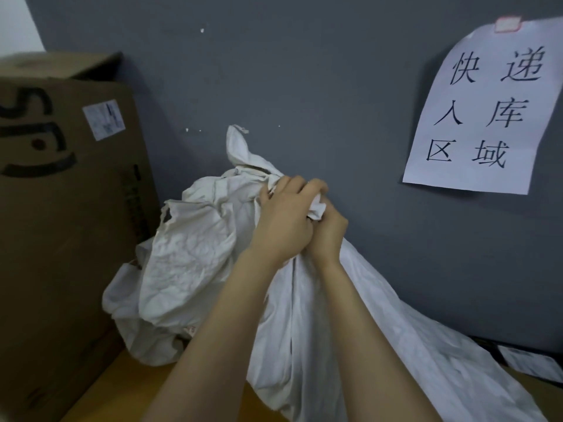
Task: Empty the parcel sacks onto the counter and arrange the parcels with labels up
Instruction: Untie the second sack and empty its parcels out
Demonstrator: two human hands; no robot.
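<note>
A white cloth sack [350, 345] stands on the wooden counter [128, 388], its gathered top lifted against the grey wall. My left hand [283, 217] and my right hand [327, 236] are close together, both gripping the bunched neck of this sack. A second, crumpled cream sack [185, 263] slumps just left of it, its twisted top sticking up behind my hands. What is inside the sacks is hidden. A dark parcel with a white label [530, 362] shows at the lower right, partly under the cloth.
A tall brown cardboard box [61, 208] with a small label stands at the left on the counter. A white paper sign [484, 108] with black characters hangs on the grey wall at the right.
</note>
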